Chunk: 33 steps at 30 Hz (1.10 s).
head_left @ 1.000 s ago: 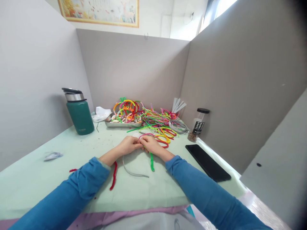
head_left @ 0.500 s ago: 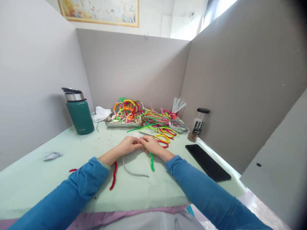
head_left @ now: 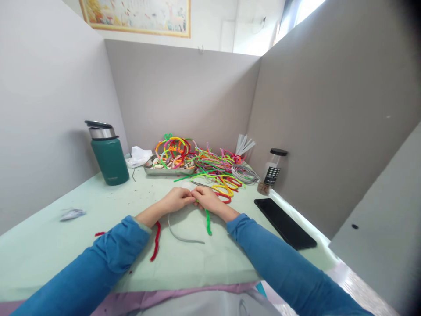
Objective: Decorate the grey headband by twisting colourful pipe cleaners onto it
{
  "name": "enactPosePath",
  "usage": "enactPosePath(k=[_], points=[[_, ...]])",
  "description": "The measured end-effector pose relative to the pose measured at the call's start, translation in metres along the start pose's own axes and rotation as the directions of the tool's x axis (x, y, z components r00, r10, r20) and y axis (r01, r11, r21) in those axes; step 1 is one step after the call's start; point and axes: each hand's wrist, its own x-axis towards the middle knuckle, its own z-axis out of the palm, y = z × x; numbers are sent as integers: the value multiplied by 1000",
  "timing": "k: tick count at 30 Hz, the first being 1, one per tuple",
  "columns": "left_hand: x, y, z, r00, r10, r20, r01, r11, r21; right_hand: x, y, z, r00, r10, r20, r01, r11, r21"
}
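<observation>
My left hand (head_left: 179, 198) and my right hand (head_left: 205, 197) meet fingertip to fingertip above the table, both closed in a pinch. A green pipe cleaner (head_left: 208, 223) comes out from under my right hand, its loose end hanging toward me. Between the fingertips a small yellowish-green bit shows; the rest of what they grip is hidden. Below my left hand, a thin grey wire (head_left: 187, 240) curves over the cloth, its upper end running out of sight under that hand. Beside my left wrist lies a red pipe cleaner (head_left: 156, 243), partly covered by the arm.
Scissors (head_left: 223, 189) with yellow-and-red handles lie just beyond my hands. Behind are a metal tray (head_left: 169, 171), piled pipe cleaners (head_left: 213, 160) and coiled grey wire (head_left: 245, 174). A green bottle (head_left: 110, 160) stands left; a jar (head_left: 271, 173) and black phone (head_left: 284, 223) are right.
Hardly anything differs. My hands stay pinched together in the same place, with only a slight shift at the fingertips.
</observation>
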Motion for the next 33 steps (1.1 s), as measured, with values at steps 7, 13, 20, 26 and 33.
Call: enactPosePath(k=[7, 13, 20, 26, 33], points=[[0, 0, 0, 999, 30, -14, -30, 999, 15, 1, 1, 1, 1000, 12, -4, -12, 1000, 23], [-1, 2, -2, 999, 49, -16, -50, 997, -65, -1, -3, -1, 1000, -3, 21, 1, 998, 66], [-2, 4, -2, 999, 32, -26, -35, 992, -124, -1, -5, -2, 1000, -2, 16, 1, 997, 74], [0, 2, 0, 1000, -16, -3, 15, 990, -137, -1, -5, -2, 1000, -13, 20, 12, 999, 38], [-1, 3, -1, 998, -58, 6, 58, 986, -159, -3, -9, -2, 1000, 20, 19, -21, 997, 80]])
